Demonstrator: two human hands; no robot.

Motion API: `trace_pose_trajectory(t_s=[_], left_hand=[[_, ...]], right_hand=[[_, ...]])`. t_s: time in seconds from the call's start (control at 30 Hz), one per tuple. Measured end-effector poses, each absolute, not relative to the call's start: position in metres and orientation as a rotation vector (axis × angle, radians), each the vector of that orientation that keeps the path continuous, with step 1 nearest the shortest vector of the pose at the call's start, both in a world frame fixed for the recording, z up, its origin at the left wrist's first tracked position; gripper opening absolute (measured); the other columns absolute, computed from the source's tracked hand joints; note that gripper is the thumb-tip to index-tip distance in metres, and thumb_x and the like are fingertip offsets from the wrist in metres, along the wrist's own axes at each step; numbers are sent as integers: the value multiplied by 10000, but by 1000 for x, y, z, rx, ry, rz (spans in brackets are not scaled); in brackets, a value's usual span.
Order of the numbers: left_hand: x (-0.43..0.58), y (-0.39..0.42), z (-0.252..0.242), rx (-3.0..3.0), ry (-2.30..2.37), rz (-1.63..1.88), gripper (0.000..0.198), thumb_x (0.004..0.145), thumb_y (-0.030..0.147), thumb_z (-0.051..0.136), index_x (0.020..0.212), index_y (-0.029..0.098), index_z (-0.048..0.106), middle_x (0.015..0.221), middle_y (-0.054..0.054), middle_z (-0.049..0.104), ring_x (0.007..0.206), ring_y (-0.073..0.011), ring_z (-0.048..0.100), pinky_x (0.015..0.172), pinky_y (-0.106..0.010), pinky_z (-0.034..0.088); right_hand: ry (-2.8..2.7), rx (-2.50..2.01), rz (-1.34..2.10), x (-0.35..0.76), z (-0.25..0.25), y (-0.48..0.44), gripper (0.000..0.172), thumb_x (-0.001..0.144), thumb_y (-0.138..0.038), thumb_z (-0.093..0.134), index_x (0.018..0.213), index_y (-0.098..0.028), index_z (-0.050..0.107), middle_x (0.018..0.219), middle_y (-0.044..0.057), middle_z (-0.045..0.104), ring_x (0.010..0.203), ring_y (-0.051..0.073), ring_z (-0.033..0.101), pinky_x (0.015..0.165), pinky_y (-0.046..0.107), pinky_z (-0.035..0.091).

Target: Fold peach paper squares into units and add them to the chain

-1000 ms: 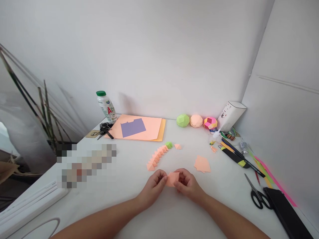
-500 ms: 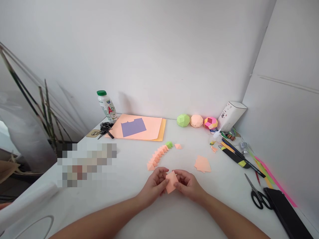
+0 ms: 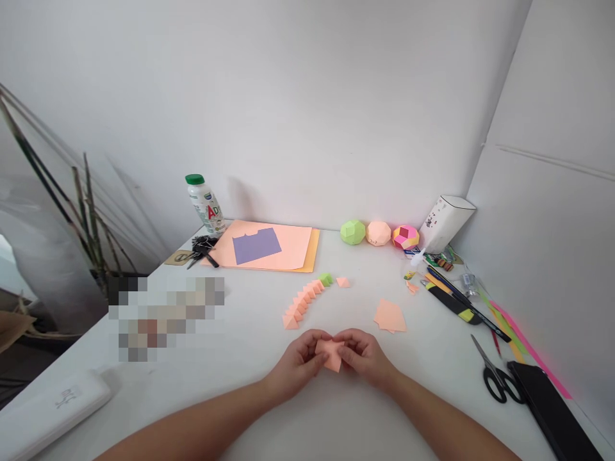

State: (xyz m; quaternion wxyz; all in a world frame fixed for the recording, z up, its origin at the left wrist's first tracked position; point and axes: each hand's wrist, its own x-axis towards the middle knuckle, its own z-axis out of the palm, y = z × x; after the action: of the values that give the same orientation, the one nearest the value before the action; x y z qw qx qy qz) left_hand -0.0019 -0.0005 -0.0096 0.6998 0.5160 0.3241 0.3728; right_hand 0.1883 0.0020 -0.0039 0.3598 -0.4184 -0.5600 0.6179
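A small peach paper piece (image 3: 332,360) is pinched between my two hands near the front of the table. My left hand (image 3: 302,358) grips its left side, thumb on the near face and fingers behind. On its right side, my right hand (image 3: 365,356) holds it the same way. Just beyond lies a curved row of folded peach paper pieces (image 3: 302,303), with a green folded piece (image 3: 326,279) at its far end. A single peach piece (image 3: 343,282) sits right of that. Flat peach paper pieces (image 3: 390,316) lie to the right of my hands.
Paper sheets (image 3: 293,246) with a purple cutout (image 3: 257,246), keys (image 3: 204,248) and a bottle (image 3: 206,205) stand back left. Several paper balls (image 3: 378,234) line the wall. Right are scissors (image 3: 497,378), a cutter (image 3: 451,303) and a black case (image 3: 552,403). A white case (image 3: 57,410) lies front left.
The paper piece has been turned in my hands, and my fingertips have come together at its far edge. At front left, the white object has shifted and shows a printed side.
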Motion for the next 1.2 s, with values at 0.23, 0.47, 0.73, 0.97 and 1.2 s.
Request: trace_pose_trajectory(t_s=[0.23, 0.47, 0.73, 0.97, 1.2], left_hand=[[-2, -1, -11, 1166, 767, 819, 278, 805, 390, 599, 997, 195, 548, 663, 36, 503, 559, -89, 442, 515, -217, 342], [-2, -2, -11, 1128, 804, 810, 277, 789, 392, 617, 974, 194, 557, 651, 40, 510, 550, -94, 453, 504, -216, 348], [-1, -1, -11, 1132, 814, 810, 286, 785, 393, 621, 965, 181, 558, 647, 41, 508, 545, -87, 461, 514, -219, 368], [0, -1, -12, 1124, 824, 810, 298, 767, 410, 634, 947, 183, 561, 623, 48, 492, 532, -90, 464, 514, -225, 377], [0, -1, -11, 1135, 840, 806, 308, 766, 429, 629, 946, 187, 566, 619, 47, 485, 533, -95, 467, 515, -229, 383]], right_hand=[[-1434, -1136, 1574, 188, -4, 3, 215, 797, -368, 620, 924, -193, 628, 701, 12, 632, 580, 122, 562, 523, 237, 439], [-1429, -1153, 1583, 186, -2, 2, 240, 774, -376, 642, 922, -189, 629, 652, 3, 615, 560, 131, 567, 515, 247, 436], [-1442, -1154, 1573, 187, -2, 1, 209, 781, -347, 637, 916, -188, 631, 634, 0, 618, 559, 130, 563, 517, 244, 425], [-1461, -1171, 1563, 187, -2, 1, 234, 774, -372, 642, 914, -186, 619, 652, 6, 618, 550, 127, 556, 519, 247, 431], [-1486, -1162, 1540, 187, -4, 1, 227, 783, -370, 633, 920, -190, 613, 647, 3, 614, 547, 125, 553, 526, 250, 437]])
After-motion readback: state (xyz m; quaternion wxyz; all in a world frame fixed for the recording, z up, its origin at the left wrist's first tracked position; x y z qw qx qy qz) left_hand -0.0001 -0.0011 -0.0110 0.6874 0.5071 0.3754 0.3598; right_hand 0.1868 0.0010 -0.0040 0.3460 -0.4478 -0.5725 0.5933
